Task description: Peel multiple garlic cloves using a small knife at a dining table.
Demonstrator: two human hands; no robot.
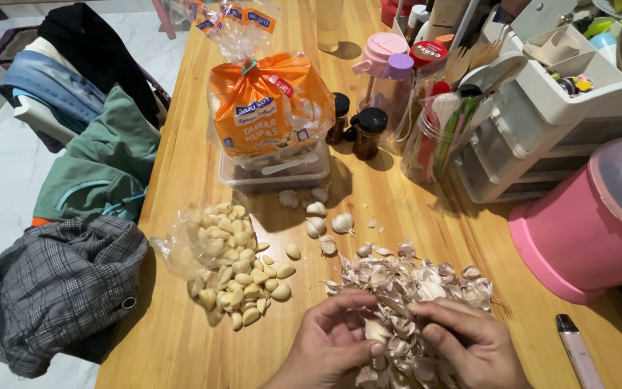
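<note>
My left hand (329, 342) and my right hand (469, 342) meet low in the head view over a heap of papery garlic skins (415, 281). Between the fingertips of both hands is a garlic clove (377, 330) with a strip of skin lifting off it. A pile of peeled cloves (242, 277) lies to the left on a clear plastic bag (181, 248). Several unpeeled cloves (323, 220) sit farther back on the wooden table (174, 338).
An orange bread bag (271, 104) rests on a clear lidded box (275, 173). Dark jars (367, 132), pink-lidded bottles, a utensil jar and white drawers (541, 122) crowd the back right. A pink container (592, 223) stands at right. Clothes (66, 281) hang over chairs at left.
</note>
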